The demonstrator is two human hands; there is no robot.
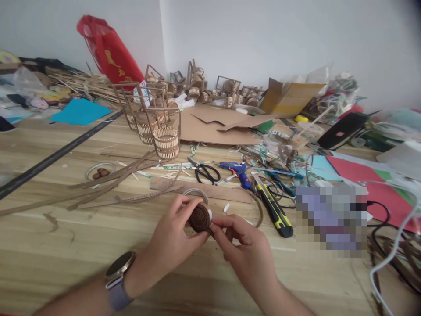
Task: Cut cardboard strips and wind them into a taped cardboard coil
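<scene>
A dark brown coil of rolled strip (199,217), its spiral facing me, is held up over the near middle of the table. My left hand (173,230) is closed round it, fingers over the top and thumb underneath. With thumb and forefinger together, my right hand (241,245) pinches the loose end of the strip at the coil's lower right. A pale band shows on the coil's right side. Just behind it lie a silvery ring (196,191) and a flat strip of cardboard (226,192).
Beyond my hands lie black scissors (207,172), a blue glue gun (237,170) and a yellow-black utility knife (274,208). Small slatted baskets (167,142) stand at the back left, near brown strips (112,180). Cardboard sheets (213,125) lie behind. Cables (399,241) run along the right.
</scene>
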